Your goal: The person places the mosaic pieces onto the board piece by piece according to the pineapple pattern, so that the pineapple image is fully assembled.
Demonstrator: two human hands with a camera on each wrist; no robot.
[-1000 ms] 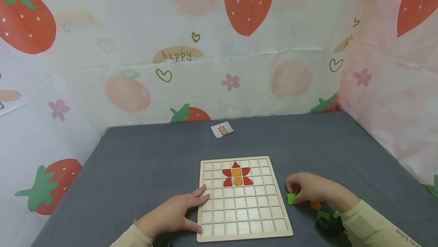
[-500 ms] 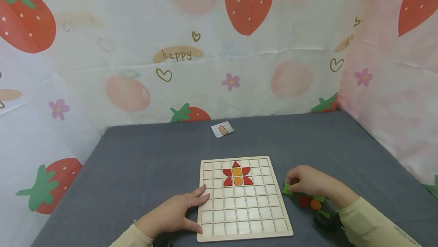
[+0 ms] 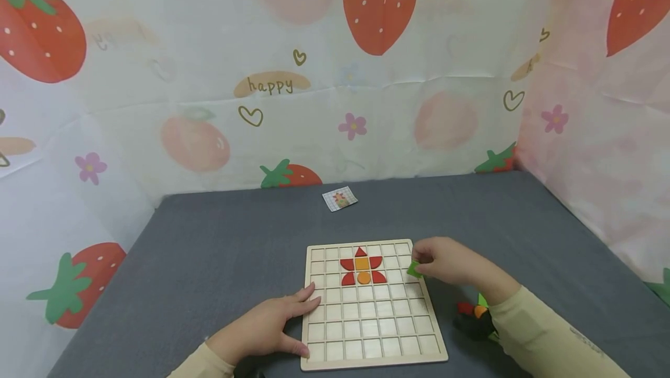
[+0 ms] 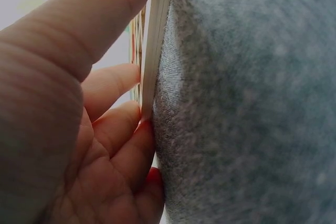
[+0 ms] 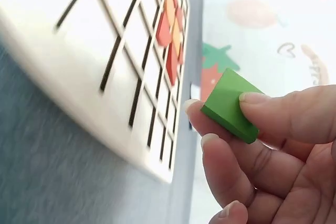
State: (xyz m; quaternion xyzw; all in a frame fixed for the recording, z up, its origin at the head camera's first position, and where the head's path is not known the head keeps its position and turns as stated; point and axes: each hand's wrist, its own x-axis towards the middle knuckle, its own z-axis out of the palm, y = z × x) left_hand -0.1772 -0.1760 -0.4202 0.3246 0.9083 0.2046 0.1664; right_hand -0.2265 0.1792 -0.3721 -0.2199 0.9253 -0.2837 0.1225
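A square wooden grid board (image 3: 384,327) lies on the grey cloth. Near its far side, red pieces (image 3: 348,279) surround an orange square (image 3: 362,263) and an orange circle (image 3: 364,277), with a red triangle (image 3: 360,252) at the top. My left hand (image 3: 269,323) rests along the board's left edge, fingertips at the rim and thumb by the near corner. Over the board's right edge, my right hand (image 3: 452,261) pinches a green square tile (image 5: 228,103) between thumb and fingers. The right wrist view shows the tile held tilted, raised beside the grid.
Loose red (image 3: 464,307), orange (image 3: 479,311) and green pieces lie right of the board, partly hidden by the right forearm and a black wrist device (image 3: 475,325). A small pattern card (image 3: 339,198) lies at the back of the table. Strawberry-print curtains (image 3: 209,99) stand behind.
My right hand has carried the green tile from the loose pieces, leftward and away from me, to the board's right edge. My left hand and the board have stayed put.
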